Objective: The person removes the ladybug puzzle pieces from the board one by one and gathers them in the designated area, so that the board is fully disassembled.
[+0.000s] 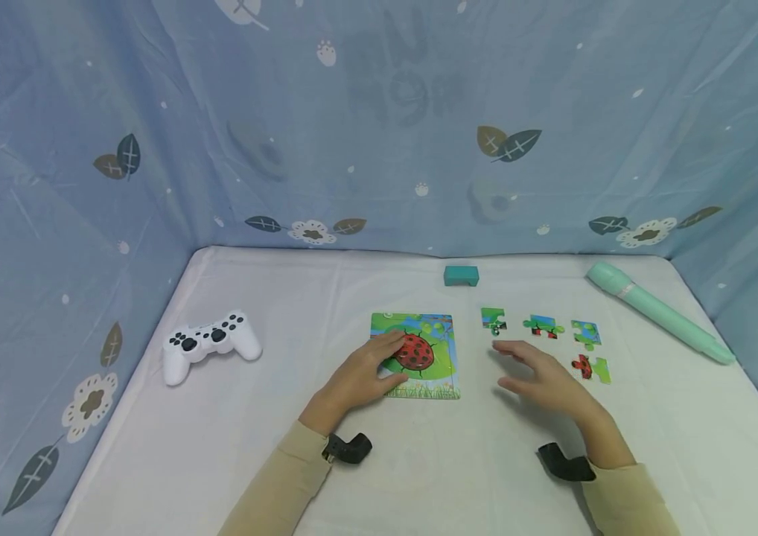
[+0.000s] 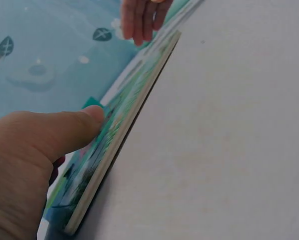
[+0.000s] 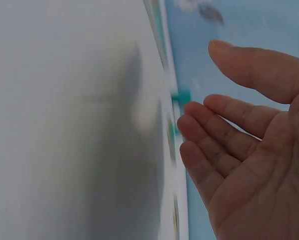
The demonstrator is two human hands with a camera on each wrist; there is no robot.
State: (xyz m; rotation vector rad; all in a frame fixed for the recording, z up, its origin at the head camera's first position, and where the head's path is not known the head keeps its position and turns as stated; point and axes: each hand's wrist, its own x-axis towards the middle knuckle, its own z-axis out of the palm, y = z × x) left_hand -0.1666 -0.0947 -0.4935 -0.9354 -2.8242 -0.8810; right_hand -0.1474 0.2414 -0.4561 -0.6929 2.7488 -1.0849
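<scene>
A square ladybug jigsaw puzzle (image 1: pixel 444 372) lies on the white table, its pale board edge (image 2: pixel 127 130) showing in the left wrist view. My left hand (image 1: pixel 362 376) rests over the puzzle's left side, the thumb (image 2: pixel 72 129) laid along its top face and the other fingers reaching toward the ladybug. To the right of the puzzle, my right hand (image 1: pixel 543 380) hovers with its palm turned inward and nothing in it; the fingers (image 3: pixel 224 145) are relaxed and the thumb stands apart. Several loose jigsaw pieces (image 1: pixel 543 325) lie beyond that hand, green and blue with some red.
A white game controller (image 1: pixel 208 342) lies at the left. Behind the puzzle sits a small teal block (image 1: pixel 462 275). A mint-green stick-shaped object (image 1: pixel 660 313) lies slanted at the right. Blue patterned cloth (image 1: pixel 379 134) stands around the table's back and sides.
</scene>
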